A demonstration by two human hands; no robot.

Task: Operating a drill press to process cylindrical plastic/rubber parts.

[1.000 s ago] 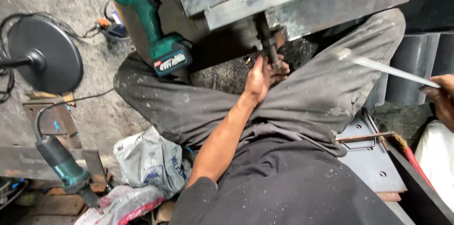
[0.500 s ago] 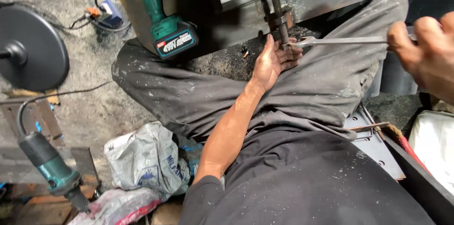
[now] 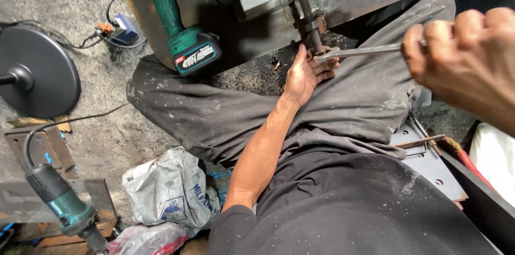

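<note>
Wrench on the bolt, both hands at work.
Right hand (image 3: 472, 62) fists the wrench (image 3: 359, 51) handle; its head meets the bolt (image 3: 311, 24), where the left hand (image 3: 307, 72) cups loosely, fingers touching the bolt's lower end.

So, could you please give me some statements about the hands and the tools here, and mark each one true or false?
1. The right hand grips a flat metal wrench. True.
2. The left hand rests beside the threaded bolt. True.
3. The green cordless drill is held in the left hand. False: no hand touches it; it lies by the person's leg.
4. The wrench head reaches the bolt. True.
5. The angle grinder lies on the person's lap. False: it sits on the floor at lower left.
</note>
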